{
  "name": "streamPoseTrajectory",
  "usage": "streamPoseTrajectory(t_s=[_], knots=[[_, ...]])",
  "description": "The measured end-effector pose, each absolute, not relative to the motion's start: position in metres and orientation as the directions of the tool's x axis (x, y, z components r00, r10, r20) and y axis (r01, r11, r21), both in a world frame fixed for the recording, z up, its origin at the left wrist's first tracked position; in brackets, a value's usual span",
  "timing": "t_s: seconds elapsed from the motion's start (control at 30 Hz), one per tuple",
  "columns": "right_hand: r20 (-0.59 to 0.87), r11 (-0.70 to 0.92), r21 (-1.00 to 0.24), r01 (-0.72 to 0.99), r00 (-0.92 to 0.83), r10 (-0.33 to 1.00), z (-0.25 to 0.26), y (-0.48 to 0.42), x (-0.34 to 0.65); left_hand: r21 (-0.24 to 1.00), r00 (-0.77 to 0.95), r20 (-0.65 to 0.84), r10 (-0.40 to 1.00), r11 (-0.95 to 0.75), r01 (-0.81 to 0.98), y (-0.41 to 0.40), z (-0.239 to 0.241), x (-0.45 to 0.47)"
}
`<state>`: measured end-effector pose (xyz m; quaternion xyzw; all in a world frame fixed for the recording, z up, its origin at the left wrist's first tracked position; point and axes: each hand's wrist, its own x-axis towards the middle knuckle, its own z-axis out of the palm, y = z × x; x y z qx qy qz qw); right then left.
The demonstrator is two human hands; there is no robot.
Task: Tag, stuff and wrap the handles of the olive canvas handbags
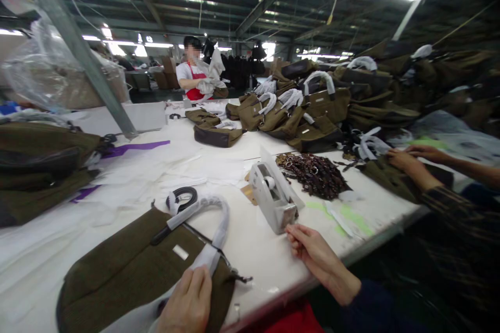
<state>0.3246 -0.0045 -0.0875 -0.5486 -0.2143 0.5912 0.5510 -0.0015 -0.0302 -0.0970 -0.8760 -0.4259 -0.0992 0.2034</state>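
An olive-brown handbag (128,265) lies flat on the white table (258,250) in front of me. Its handle (219,218) is wrapped in white paper. My left hand (189,299) rests on the bag at the base of the wrapped handle, fingers closed on the paper end. My right hand (312,250) reaches to the front of a grey tape dispenser (273,192), fingertips pinched at its cutter edge; what they hold is too small to name.
A pile of dark metal hardware (312,171) lies behind the dispenser. Several finished bags (304,114) are stacked at the back right, more bags (35,166) at the left. A co-worker's hands (410,161) work at the right; another person (193,75) stands at the far end.
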Motion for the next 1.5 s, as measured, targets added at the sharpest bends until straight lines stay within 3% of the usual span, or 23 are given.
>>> streamPoseTrajectory(t_s=[0.13, 0.33, 0.5, 0.6, 0.97, 1.13, 1.4, 1.5], knots=[[-0.397, -0.346, -0.845, -0.408, 0.043, 0.917, -0.059, -0.009, 0.301, -0.232, 0.521, 0.336, 0.785, -0.467, 0.853, -0.037, -0.089, 0.010], [-0.290, -0.368, -0.914, -0.169, -0.362, 0.886, -0.022, 0.017, 0.210, -0.211, 0.515, 0.327, 0.792, -0.469, 0.857, -0.035, -0.089, 0.013], [-0.394, -0.363, -0.919, 0.155, -0.367, 0.843, -0.044, 0.038, 0.173, -0.122, 0.473, 0.355, 0.806, -0.462, 0.878, -0.033, -0.097, 0.017], [-0.409, -0.342, -0.908, 0.241, -0.336, 0.848, -0.055, 0.039, 0.174, -0.120, 0.454, 0.393, 0.800, -0.444, 0.888, -0.032, -0.101, 0.019], [-0.323, -0.291, -0.947, 0.139, -0.382, 0.866, -0.043, 0.040, 0.185, -0.152, 0.459, 0.414, 0.786, -0.438, 0.886, -0.033, -0.098, 0.017], [-0.303, -0.318, -0.945, 0.072, -0.556, 0.774, -0.042, 0.039, 0.195, -0.108, 0.458, 0.409, 0.789, -0.457, 0.883, -0.034, -0.089, 0.017], [-0.264, -0.370, -0.923, -0.103, -0.529, 0.806, -0.039, 0.046, 0.181, -0.090, 0.449, 0.436, 0.780, -0.458, 0.884, -0.034, -0.090, 0.017], [-0.299, -0.417, -0.906, -0.079, -0.578, 0.759, -0.039, 0.047, 0.176, -0.071, 0.442, 0.420, 0.793, -0.456, 0.887, -0.034, -0.089, 0.018]])
